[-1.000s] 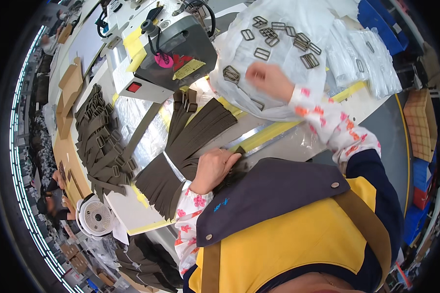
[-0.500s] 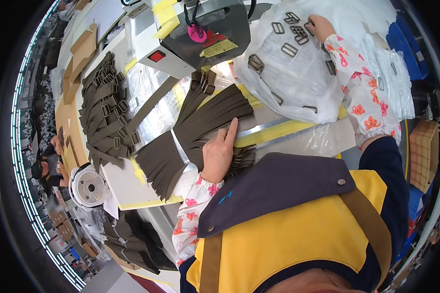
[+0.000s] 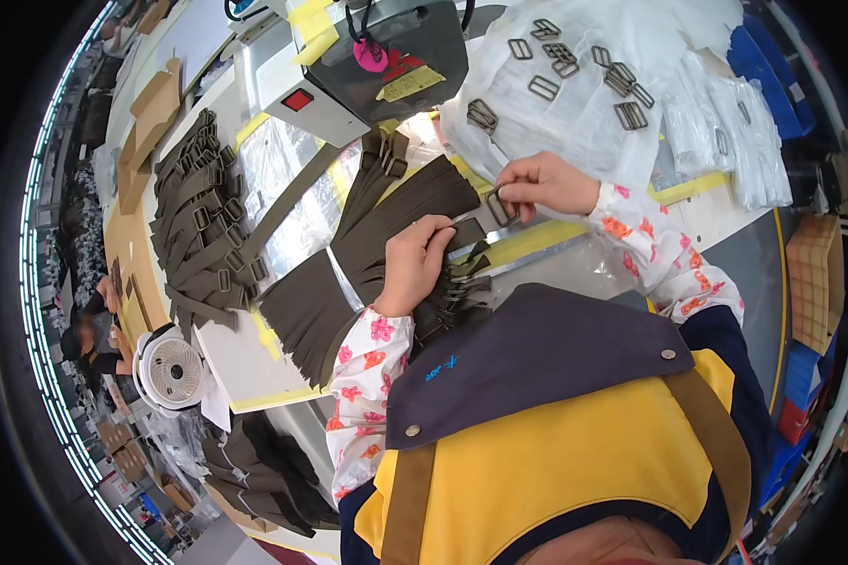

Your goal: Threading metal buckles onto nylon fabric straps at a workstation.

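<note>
My right hand (image 3: 548, 185) pinches a dark metal slide buckle (image 3: 497, 209) just beyond the end of a fanned bundle of dark olive webbing straps (image 3: 400, 212). My left hand (image 3: 415, 264) lies over the bundle, its thumb and forefinger closed on the end of one webbing strap (image 3: 464, 222) that points toward the buckle. The buckle and strap end are close together; I cannot tell whether they touch. A white band (image 3: 344, 280) wraps the bundle's middle. More loose slide buckles (image 3: 543, 88) lie on white plastic sheeting (image 3: 575, 127) beyond my right hand.
Straps with buckles fitted (image 3: 203, 217) are heaped at the left, and others hang by the machine (image 3: 386, 66) at the back. A small white fan (image 3: 171, 370) stands at the table's left edge. Blue bins (image 3: 768, 80) sit far right. Another person (image 3: 94, 330) works at far left.
My right hand has come back from the buckles on the plastic toward my left hand, bringing one buckle. My left hand's pointing finger has bent in and closed on a strap end.
</note>
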{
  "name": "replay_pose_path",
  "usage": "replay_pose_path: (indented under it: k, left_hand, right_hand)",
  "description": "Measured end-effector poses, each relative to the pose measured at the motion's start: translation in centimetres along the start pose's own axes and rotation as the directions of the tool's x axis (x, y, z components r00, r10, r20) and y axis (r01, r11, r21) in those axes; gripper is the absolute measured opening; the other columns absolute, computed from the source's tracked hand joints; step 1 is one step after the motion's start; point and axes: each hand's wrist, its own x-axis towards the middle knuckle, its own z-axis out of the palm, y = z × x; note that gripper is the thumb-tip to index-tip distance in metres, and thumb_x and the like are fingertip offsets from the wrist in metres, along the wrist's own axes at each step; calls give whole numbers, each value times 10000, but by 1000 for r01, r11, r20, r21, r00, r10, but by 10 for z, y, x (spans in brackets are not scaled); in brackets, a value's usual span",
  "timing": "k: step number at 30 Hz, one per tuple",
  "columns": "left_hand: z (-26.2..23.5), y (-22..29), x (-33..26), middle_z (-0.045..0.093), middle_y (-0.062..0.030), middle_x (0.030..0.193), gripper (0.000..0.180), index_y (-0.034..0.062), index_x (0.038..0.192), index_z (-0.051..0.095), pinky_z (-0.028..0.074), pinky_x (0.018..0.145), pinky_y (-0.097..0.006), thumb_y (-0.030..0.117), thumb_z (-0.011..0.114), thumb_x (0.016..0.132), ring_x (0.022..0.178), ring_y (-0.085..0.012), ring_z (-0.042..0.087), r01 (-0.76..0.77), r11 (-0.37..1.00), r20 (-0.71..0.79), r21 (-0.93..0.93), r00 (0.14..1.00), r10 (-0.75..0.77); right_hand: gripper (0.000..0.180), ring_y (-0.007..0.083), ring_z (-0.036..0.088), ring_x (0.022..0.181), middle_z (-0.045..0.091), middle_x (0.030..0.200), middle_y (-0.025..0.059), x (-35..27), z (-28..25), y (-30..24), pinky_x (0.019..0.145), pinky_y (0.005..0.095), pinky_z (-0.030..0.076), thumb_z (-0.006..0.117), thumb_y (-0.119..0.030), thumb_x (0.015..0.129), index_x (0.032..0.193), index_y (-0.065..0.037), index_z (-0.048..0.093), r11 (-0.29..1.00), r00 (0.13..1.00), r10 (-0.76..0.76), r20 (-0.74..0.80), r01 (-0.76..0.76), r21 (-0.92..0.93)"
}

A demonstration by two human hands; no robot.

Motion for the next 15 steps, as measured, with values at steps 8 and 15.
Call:
replay_pose_path:
  k: [8,15]
  left_hand:
    - [-11,-2,-1,556,-48,695,98,-11,875,546,415,617,-225,72,541,822,646,-87,493,196,906,131,-375,979,-158]
    - [-12,-9,-8,532,19,756,116,-11,897,533,388,653,-194,97,513,859,698,-55,447,250,814,39,-525,962,-270]
  right_hand:
    - [160,69,542,527,559,675,11,19,50,21,490,186,435,504,-202,873,860,-44,530,942,995,85,57,-99,321]
    - [131,72,538,506,542,667,4,19,51,7,457,197,433,496,-169,874,882,-39,511,876,998,34,55,-56,480]
